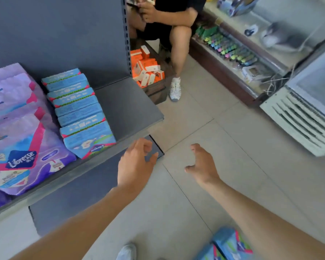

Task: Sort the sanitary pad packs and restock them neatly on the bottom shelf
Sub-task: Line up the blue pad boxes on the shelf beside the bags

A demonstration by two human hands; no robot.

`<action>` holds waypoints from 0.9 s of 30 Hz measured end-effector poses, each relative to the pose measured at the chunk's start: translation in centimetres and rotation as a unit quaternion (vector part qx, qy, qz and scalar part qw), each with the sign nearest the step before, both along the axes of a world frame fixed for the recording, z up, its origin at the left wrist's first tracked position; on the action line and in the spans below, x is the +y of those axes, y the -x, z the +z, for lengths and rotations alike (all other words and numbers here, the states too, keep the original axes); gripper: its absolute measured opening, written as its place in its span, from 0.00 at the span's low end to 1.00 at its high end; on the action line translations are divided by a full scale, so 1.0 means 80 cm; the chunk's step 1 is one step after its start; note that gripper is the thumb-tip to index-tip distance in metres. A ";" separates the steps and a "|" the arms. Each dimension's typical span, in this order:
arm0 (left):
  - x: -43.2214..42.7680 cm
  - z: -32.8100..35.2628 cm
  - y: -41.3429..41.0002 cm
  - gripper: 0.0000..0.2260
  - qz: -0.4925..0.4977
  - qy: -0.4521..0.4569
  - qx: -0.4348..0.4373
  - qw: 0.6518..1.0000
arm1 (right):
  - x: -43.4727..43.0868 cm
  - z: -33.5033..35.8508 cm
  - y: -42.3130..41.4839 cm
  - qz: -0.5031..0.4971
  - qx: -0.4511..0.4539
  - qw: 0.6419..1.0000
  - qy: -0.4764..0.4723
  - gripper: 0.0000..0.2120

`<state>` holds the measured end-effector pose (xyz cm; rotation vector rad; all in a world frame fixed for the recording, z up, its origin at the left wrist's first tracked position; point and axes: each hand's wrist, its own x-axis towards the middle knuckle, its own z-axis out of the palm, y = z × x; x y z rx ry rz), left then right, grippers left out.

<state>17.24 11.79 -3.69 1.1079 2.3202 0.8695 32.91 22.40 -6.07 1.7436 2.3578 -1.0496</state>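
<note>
Before the shelf (131, 109), left hand (135, 164) and right hand (203, 166) hover empty, loosely curled, near floor packs (231, 244).

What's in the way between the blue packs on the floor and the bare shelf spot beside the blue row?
Nothing visible. The floor packs lie by the right forearm; the shelf right of the blue row is bare, with only tile between. The left hand and right hand hold nothing.
</note>
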 end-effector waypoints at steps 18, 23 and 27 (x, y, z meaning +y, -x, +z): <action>0.050 -0.119 -0.387 0.22 -0.483 0.356 0.036 0.799 | -0.154 -0.078 -0.425 -0.401 -0.068 0.905 0.121 0.19; 0.029 -0.183 -0.444 0.22 -0.417 0.414 -0.055 0.807 | -0.206 -0.142 -0.493 -0.526 0.004 0.829 0.189 0.15; 0.024 -0.231 -0.476 0.21 -0.369 0.421 -0.106 0.822 | -0.227 -0.192 -0.524 -0.589 0.068 0.774 0.220 0.18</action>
